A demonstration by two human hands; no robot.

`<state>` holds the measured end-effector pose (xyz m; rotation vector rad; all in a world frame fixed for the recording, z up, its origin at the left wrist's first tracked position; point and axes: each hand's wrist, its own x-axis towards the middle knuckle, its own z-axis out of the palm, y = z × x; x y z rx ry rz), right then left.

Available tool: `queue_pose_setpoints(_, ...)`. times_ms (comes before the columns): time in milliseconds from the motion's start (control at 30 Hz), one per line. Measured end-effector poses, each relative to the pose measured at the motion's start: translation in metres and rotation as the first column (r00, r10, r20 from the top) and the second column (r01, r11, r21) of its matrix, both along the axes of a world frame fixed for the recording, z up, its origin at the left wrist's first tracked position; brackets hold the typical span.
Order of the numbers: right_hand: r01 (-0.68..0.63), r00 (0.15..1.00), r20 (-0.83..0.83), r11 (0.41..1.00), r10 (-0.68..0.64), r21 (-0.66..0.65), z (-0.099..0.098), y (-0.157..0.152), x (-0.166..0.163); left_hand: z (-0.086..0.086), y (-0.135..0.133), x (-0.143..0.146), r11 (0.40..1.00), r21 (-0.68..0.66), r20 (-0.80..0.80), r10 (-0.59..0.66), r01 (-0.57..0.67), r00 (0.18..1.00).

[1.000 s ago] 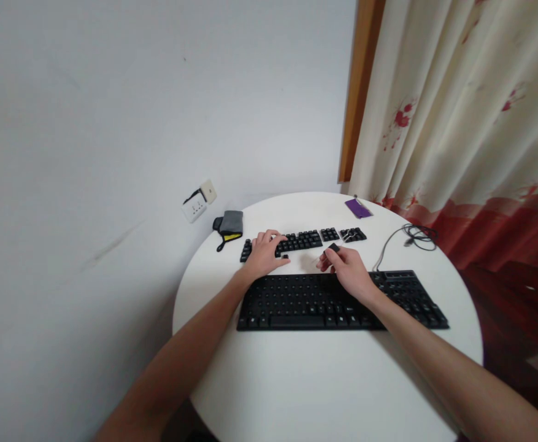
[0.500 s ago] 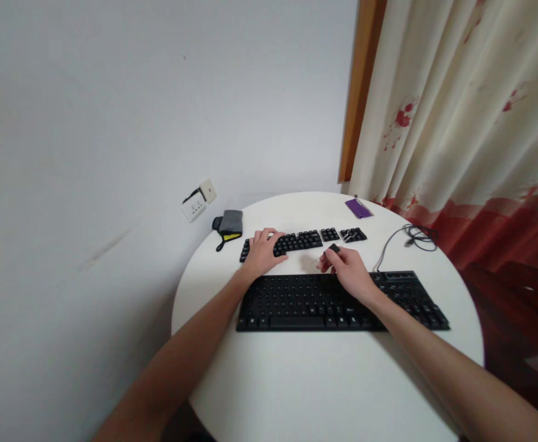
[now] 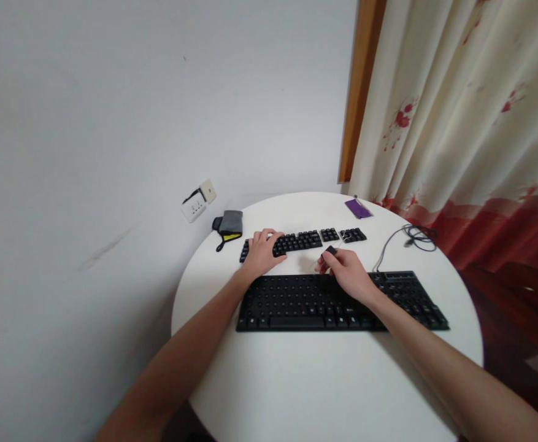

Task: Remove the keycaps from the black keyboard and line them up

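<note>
A black keyboard (image 3: 291, 322) lies across the table, with many of its keys off on the left and middle. Behind it, loose black keycaps (image 3: 303, 240) are set out in rows. My left hand (image 3: 262, 255) rests at the left part of these rows, fingers spread, touching some keycaps and hiding them. Over the keyboard's back edge, my right hand (image 3: 345, 269) pinches a black keycap (image 3: 330, 250) between thumb and finger. Something thin and pale, perhaps wire, shows by the same fingers; its shape is too faint to tell.
A grey cloth (image 3: 230, 222) with a yellow edge lies at the back left, and a small purple pouch (image 3: 357, 209) at the back right. The keyboard's cable (image 3: 420, 238) is coiled on the right. A wall and a curtain (image 3: 416, 123) stand behind the white round table (image 3: 296, 380).
My right hand has shifted slightly left and the keycap in it has tilted a little. My left hand stays where it was.
</note>
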<state>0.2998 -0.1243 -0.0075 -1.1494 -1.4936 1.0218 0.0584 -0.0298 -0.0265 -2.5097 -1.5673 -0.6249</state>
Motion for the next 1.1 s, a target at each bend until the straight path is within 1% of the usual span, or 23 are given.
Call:
queue_pose_setpoints(100, -0.073, 0.995, 0.078, 0.997, 0.070, 0.039, 0.004, -0.003, 0.002, 0.001, 0.000, -0.001, 1.000, 0.009, 0.012, -0.008, 0.008, 1.000)
queue_pose_setpoints(167, -0.146, 0.979, 0.153, 0.987, 0.135, 0.068, 0.007, -0.006, 0.005, 0.003, -0.001, 0.000, 0.999, 0.015, 0.038, -0.029, 0.028, 0.999)
queue_pose_setpoints(200, -0.194, 0.966, 0.188, 0.978, 0.177, 0.072, 0.009, -0.007, 0.007, 0.004, -0.003, 0.000, 0.998, 0.014, 0.059, -0.058, 0.057, 0.997)
queue_pose_setpoints(267, -0.302, 0.928, 0.244, 0.952, 0.281, 0.054, 0.012, -0.011, 0.009, 0.008, -0.008, 0.003, 0.984, -0.010, 0.107, -0.176, 0.179, 0.978)
queue_pose_setpoints(333, -0.387, 0.883, 0.296, 0.922, 0.364, 0.023, 0.014, -0.015, 0.010, 0.011, -0.016, 0.008, 0.934, -0.079, 0.156, -0.335, 0.350, 0.929)
queue_pose_setpoints(400, -0.434, 0.844, 0.354, 0.901, 0.403, 0.008, 0.014, -0.018, 0.010, 0.014, -0.024, 0.013, 0.853, -0.174, 0.196, -0.459, 0.492, 0.866)
queue_pose_setpoints(500, -0.486, 0.791, 0.430, 0.874, 0.436, 0.009, 0.014, -0.021, 0.009, 0.016, -0.035, 0.022, 0.743, -0.291, 0.230, -0.557, 0.602, 0.798)
queue_pose_setpoints(533, -0.507, 0.771, 0.455, 0.862, 0.445, 0.017, 0.014, -0.022, 0.009, 0.017, -0.037, 0.024, 0.717, -0.314, 0.237, -0.575, 0.622, 0.783)
queue_pose_setpoints(600, -0.554, 0.727, 0.508, 0.831, 0.463, 0.035, 0.016, -0.024, 0.008, 0.017, -0.040, 0.027, 0.688, -0.341, 0.251, -0.591, 0.641, 0.767)
queue_pose_setpoints(700, -0.607, 0.676, 0.565, 0.792, 0.473, 0.063, 0.018, -0.026, 0.007, 0.016, -0.039, 0.028, 0.680, -0.352, 0.273, -0.583, 0.643, 0.765)
queue_pose_setpoints(733, -0.603, 0.677, 0.573, 0.794, 0.461, 0.074, 0.018, -0.027, 0.006, 0.015, -0.038, 0.027, 0.678, -0.354, 0.279, -0.580, 0.644, 0.765)
queue_pose_setpoints(767, -0.584, 0.689, 0.578, 0.808, 0.438, 0.084, 0.018, -0.027, 0.005, 0.015, -0.038, 0.027, 0.676, -0.355, 0.284, -0.580, 0.646, 0.763)
queue_pose_setpoints(833, -0.517, 0.724, 0.577, 0.851, 0.378, 0.092, 0.016, -0.027, 0.002, 0.014, -0.037, 0.027, 0.671, -0.351, 0.291, -0.585, 0.653, 0.757)
queue_pose_setpoints(900, -0.461, 0.756, 0.552, 0.885, 0.352, 0.067, 0.012, -0.026, 0.000, 0.014, -0.037, 0.028, 0.666, -0.348, 0.297, -0.589, 0.659, 0.752)
queue_pose_setpoints(933, -0.448, 0.770, 0.529, 0.893, 0.357, 0.049, 0.009, -0.025, -0.001, 0.014, -0.037, 0.028, 0.666, -0.349, 0.299, -0.587, 0.659, 0.752)
queue_pose_setpoints(1000, -0.449, 0.791, 0.475, 0.893, 0.386, 0.022, 0.007, -0.023, -0.002, 0.016, -0.038, 0.029, 0.669, -0.358, 0.296, -0.580, 0.651, 0.759)
queue_pose_setpoints(1100, -0.496, 0.781, 0.440, 0.868, 0.444, 0.003, 0.008, -0.023, 0.002, 0.017, -0.039, 0.030, 0.670, -0.365, 0.294, -0.576, 0.646, 0.763)
